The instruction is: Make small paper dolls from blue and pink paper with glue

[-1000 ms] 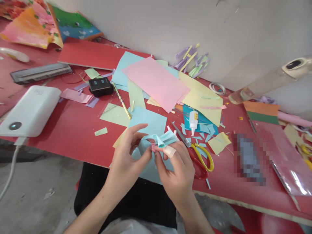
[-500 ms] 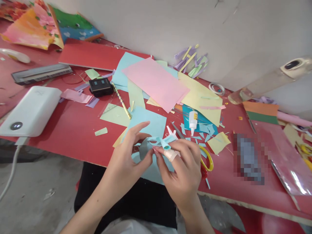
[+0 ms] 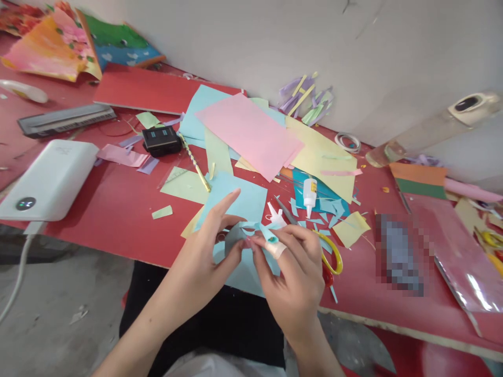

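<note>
My left hand [image 3: 204, 262] and my right hand [image 3: 293, 277] meet above the front edge of the red table [image 3: 118, 209]. Both pinch a small rolled piece of light blue paper [image 3: 265, 233] between thumb and fingers. The left index finger sticks out straight. A bandage wraps the right index finger. Under the hands lies a light blue sheet [image 3: 239, 201]. Yellow and red scissors [image 3: 328, 256] lie right behind my right hand, partly hidden by it.
A small white glue bottle [image 3: 310, 192] stands among blue scraps. Pink [image 3: 251, 133], yellow and green sheets pile at the middle back. A white device [image 3: 47, 180] and a black box [image 3: 161, 140] sit at left. A clear bottle [image 3: 432, 128] lies at right.
The blue paper has been rolled tighter between the fingertips, and my right hand has shifted slightly right over the scissors. My left index finger has straightened.
</note>
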{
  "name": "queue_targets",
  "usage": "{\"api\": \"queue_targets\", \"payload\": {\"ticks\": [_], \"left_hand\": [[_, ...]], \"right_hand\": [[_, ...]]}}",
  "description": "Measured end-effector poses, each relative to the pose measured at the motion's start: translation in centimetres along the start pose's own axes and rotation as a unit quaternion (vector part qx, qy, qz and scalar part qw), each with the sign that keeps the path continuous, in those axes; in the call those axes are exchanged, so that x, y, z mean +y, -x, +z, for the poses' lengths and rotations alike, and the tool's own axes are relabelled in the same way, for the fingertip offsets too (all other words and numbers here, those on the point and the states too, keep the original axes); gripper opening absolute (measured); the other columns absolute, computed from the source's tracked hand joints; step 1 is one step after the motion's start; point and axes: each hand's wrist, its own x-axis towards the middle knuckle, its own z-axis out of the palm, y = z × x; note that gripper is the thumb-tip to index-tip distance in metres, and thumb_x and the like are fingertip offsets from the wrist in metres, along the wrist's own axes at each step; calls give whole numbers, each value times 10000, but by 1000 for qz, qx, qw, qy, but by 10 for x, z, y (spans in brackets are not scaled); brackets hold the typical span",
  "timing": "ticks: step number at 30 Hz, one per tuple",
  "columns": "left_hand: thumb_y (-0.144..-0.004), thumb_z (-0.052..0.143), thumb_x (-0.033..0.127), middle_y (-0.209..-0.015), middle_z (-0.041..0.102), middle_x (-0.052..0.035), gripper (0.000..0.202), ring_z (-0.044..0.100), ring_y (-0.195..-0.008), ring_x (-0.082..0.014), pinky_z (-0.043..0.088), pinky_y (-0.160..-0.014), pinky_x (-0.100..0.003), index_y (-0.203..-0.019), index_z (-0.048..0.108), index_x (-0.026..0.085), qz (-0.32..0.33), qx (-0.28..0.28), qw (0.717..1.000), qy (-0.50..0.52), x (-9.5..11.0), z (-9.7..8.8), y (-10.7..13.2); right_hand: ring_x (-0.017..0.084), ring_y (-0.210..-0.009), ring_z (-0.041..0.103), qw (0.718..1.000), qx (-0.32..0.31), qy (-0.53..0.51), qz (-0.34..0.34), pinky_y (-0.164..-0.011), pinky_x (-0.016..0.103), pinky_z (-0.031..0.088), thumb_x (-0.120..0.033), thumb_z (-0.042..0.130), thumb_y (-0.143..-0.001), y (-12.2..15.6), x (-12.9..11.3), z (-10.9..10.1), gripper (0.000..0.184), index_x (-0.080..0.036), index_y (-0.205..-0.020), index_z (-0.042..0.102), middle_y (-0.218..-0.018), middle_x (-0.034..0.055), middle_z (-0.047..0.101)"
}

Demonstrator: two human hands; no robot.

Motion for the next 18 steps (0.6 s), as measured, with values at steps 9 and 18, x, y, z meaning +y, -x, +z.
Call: {"api": "queue_targets", "payload": {"ticks": [9, 18], "left_hand": [[-911, 610, 145, -1093, 670, 30, 720, 642, -1013, -122, 520, -937, -267, -1486, 331, 477, -12, 27, 999, 15, -3, 4, -2], [-942, 617, 212, -1131, 646, 6, 619, 635, -1045, -132, 512, -895, -241, -1461, 381, 455, -22, 25, 998, 49, -3, 8, 2]], "right_hand": [[240, -897, 604, 1000, 1, 4, 9, -779, 412, 513, -120, 750, -853, 5, 0, 3, 80, -177, -902, 724, -850, 62, 747], [242, -952, 635, 1000, 8, 7, 24, -838, 425, 529, -122, 729, -873, 6, -2, 5, 83, -189, -904, 692, -861, 50, 743]]}}
